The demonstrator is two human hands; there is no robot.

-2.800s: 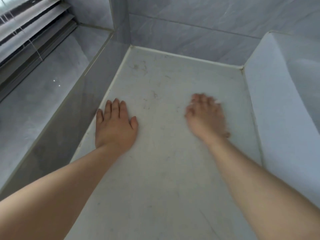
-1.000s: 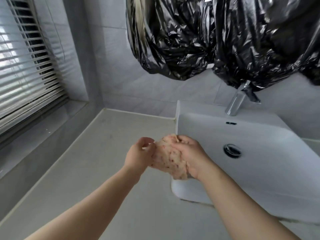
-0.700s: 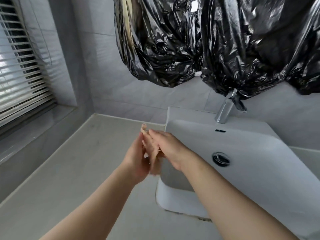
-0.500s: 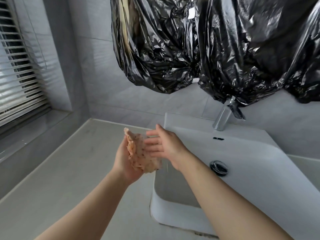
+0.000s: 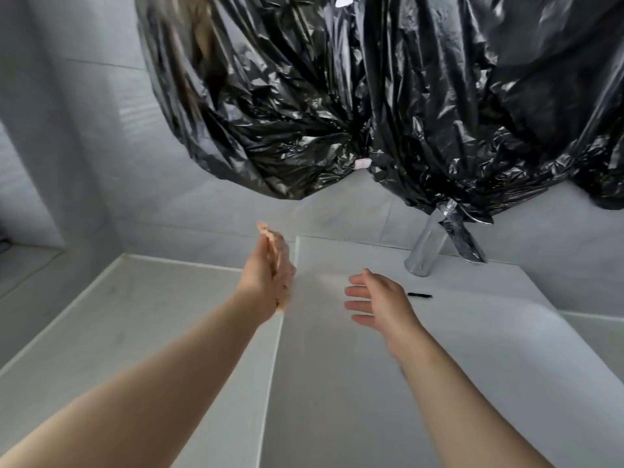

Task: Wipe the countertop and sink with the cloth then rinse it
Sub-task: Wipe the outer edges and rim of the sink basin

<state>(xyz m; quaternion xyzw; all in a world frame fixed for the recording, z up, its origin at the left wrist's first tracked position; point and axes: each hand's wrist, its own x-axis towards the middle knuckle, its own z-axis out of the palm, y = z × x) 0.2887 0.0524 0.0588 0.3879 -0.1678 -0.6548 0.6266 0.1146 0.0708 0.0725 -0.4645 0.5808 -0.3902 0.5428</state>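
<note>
Since half a second ago my hands have come apart: my right hand (image 5: 381, 300) has pulled away from the cloth (image 5: 283, 265) and now hangs over the white sink (image 5: 472, 339), fingers straight and loosely spread, palm turned to the left, holding nothing. My left hand (image 5: 258, 282) has stayed raised at the sink's left edge, above the line where it meets the grey countertop (image 5: 118, 315). It stands upright with its back toward the countertop, and the speckled orange-pink cloth lies flat against its palm, poking out past the fingertips at the top. My fingers look straight along the cloth, but my thumb is hidden behind it, so I cannot tell whether I am pinching it or only pressing it. A clear gap separates the two hands. Behind my right hand are the dark overflow slot (image 5: 419, 294) and the chrome tap (image 5: 426, 246). Crumpled black plastic bags (image 5: 304, 96) hang over the tap, against the tiled wall.
</note>
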